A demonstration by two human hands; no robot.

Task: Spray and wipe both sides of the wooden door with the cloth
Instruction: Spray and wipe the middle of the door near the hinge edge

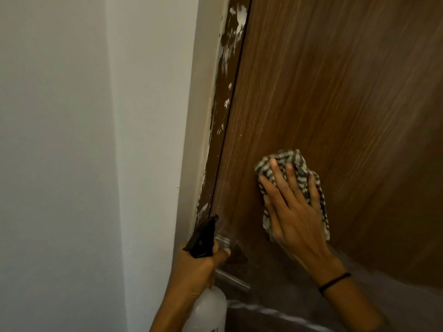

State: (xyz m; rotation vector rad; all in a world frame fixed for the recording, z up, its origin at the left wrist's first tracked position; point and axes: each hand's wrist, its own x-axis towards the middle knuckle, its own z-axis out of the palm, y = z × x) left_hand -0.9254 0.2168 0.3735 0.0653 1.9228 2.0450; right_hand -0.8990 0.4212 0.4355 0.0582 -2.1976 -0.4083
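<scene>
Wiping step, probably: on the brown wood-grain door [335,92] the grey-and-white checked cloth [286,156] is pressed flat by the right hand [294,212], fingers straight. At the door's left edge the white plastic spray bottle [211,307] is gripped by the left hand [199,267], fingers curled round its neck. Strokes further across are probably needed next

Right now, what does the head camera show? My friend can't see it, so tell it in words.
A person's right hand presses a striped cloth flat against a wooden door. Their left hand holds a spray bottle lower down, by the paint-smeared door frame and a white wall.
</scene>
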